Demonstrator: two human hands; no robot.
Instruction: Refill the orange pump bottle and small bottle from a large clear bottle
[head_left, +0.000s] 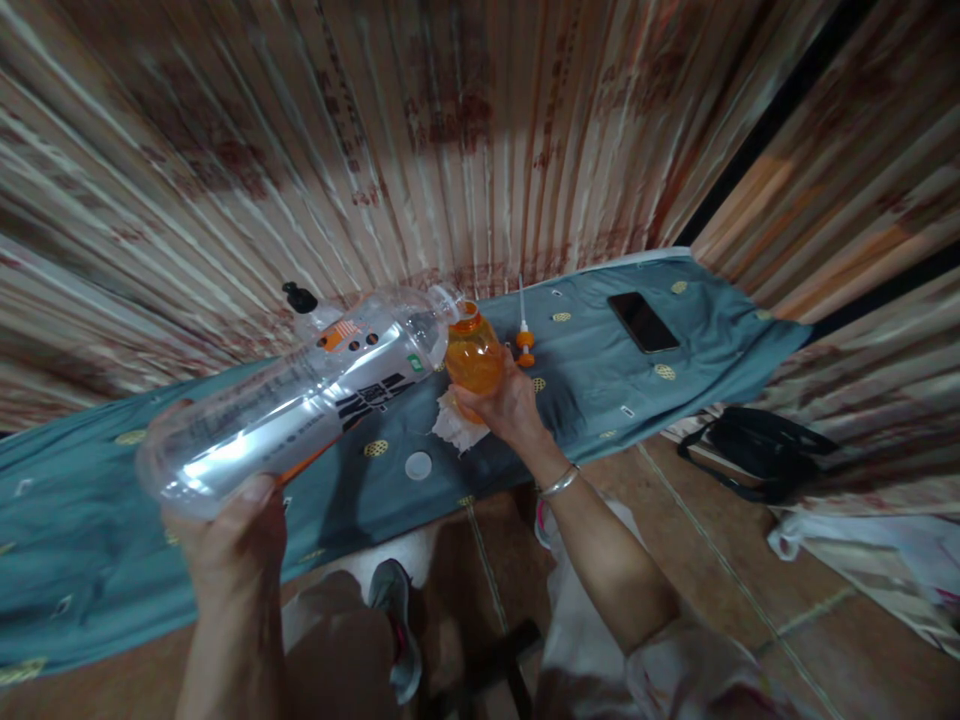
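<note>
My left hand (229, 525) grips the base of a large clear plastic bottle (300, 395), tipped so its open mouth meets the neck of a small orange bottle (473, 352). My right hand (504, 405) holds that orange bottle upright above a crumpled white tissue (456, 425) on the teal cloth (90, 500) covering the table. A white cap (418, 465) lies on the cloth just in front of the tissue. An orange pump top with a white tube (524, 335) rests to the right of the orange bottle.
A dark phone (643, 322) lies on the cloth at the far right. A small spray bottle with a black top (306, 305) stands behind the clear bottle. Patterned curtains (450, 130) hang behind the table. A black bag (757, 445) sits on the tiled floor at right.
</note>
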